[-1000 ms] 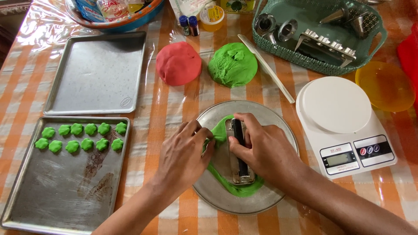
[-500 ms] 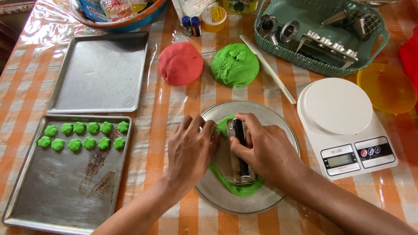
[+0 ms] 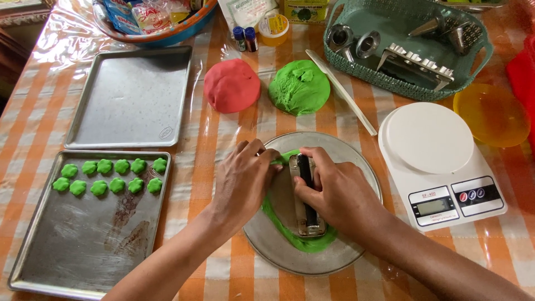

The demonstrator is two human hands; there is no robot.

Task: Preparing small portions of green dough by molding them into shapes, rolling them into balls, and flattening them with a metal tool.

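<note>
Bare tablecloth between the round metal plate and the red dough ball; room there for a hand; tight on the right, with the white scale just beside the plate (a white stick lies slanting above); blocked on the left by the tray of green cookies.

One view only, from the head camera, looking steeply down on the tabletop from close above. The person's forearms enter from the bottom edge and reach up into the frame, so the far side lies at the top. The round plate sits near the middle, slightly low. The trays fill the left, the scale the right, and a basket is cut off by the top edge.
</note>
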